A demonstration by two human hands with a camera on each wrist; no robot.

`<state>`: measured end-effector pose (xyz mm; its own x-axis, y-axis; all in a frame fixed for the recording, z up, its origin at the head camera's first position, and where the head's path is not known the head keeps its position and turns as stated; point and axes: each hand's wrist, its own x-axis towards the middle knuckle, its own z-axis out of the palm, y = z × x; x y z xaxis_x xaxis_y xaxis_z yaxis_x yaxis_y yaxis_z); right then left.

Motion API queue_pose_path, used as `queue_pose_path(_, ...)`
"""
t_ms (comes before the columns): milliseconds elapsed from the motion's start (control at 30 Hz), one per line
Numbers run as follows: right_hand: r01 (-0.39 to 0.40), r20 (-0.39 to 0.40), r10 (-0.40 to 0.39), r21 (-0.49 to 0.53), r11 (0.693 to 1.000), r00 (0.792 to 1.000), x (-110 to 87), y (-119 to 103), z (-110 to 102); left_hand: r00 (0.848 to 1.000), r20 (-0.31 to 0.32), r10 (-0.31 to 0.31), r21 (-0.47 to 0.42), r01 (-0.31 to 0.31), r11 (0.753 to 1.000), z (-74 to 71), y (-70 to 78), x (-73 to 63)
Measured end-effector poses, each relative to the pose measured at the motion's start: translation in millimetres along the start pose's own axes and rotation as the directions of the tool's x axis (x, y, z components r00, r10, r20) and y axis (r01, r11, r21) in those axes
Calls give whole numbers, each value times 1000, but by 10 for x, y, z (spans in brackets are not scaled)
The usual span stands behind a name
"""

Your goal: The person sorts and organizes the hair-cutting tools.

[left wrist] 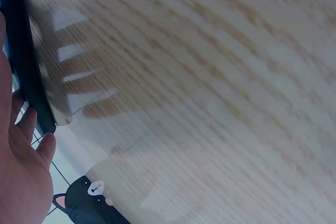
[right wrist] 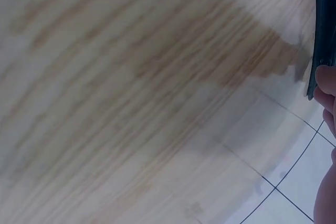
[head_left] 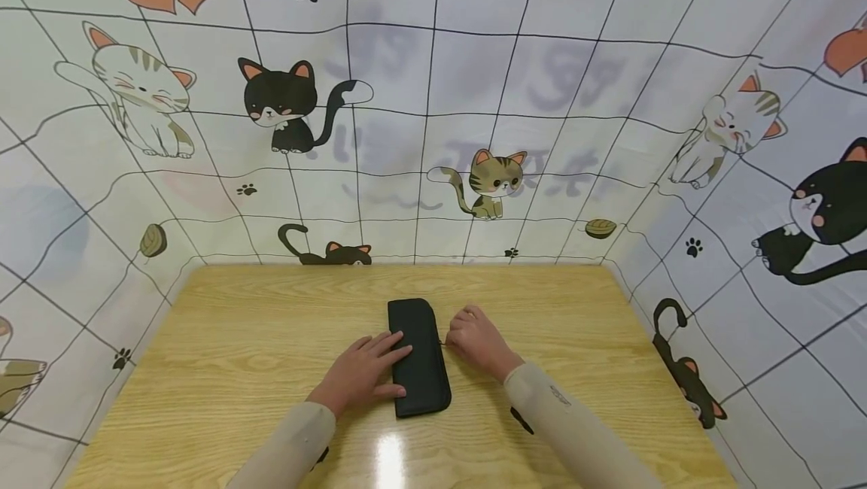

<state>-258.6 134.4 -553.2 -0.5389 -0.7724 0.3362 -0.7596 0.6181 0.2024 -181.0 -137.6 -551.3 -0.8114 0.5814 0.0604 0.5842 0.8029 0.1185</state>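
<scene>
A flat black zippered case [head_left: 421,365] lies on the wooden table, its long side running away from me. On its left part rests my left hand [head_left: 359,375], fingers spread and mostly straight. At the case's right edge my right hand [head_left: 479,341] has its fingers curled and pinches a small zipper pull [head_left: 442,343]. The left wrist view catches the dark side of the case [left wrist: 32,77] beside the fingers. In the right wrist view, thumb and fingertips meet at the case's edge [right wrist: 323,24]; the pull itself is hidden there.
The pale wooden table [head_left: 271,323] extends around the case on all sides. A white cloth with cat drawings and grid lines [head_left: 406,135] hangs behind it and along both sides. Light glares off the tabletop near the front.
</scene>
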Motion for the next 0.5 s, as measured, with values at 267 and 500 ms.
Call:
queue_pose_path(267, 46, 7, -46, 12, 999, 999, -101, -26, -46, 1000, 8, -5, 11, 5, 1000, 31, -16, 4)
queue_pose_path(500, 72, 7, -72, 26, 997, 997, -180, -48, -59, 1000, -3, -2, -7, 2, 1000, 42, -16, 8)
